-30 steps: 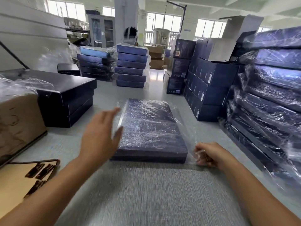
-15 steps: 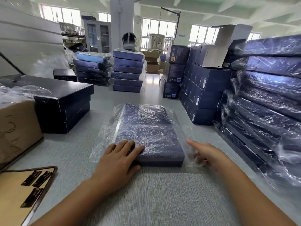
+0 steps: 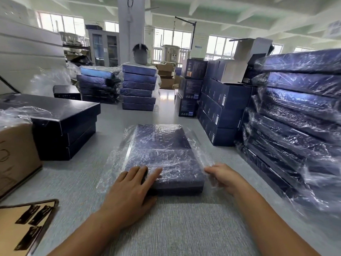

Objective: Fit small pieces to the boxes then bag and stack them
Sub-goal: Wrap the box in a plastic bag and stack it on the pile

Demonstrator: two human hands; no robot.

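1. The box (image 3: 162, 156) lies bagged on the table (image 3: 184, 228); left hand (image 3: 132, 189) presses its near corner, fingers flat, gripping nothing
2. The right hand (image 3: 223, 176) meets the bag (image 3: 115, 163) film (pinching? too blurred): a hard tug could tear it

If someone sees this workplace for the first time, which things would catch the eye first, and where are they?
First comes the dark blue box in a clear plastic bag, lying mid-table. The left hand presses flat on its near end, and the right hand is at the bag's near right corner. Next come the tall stack of bagged boxes along the right side and the black boxes stacked on the left.
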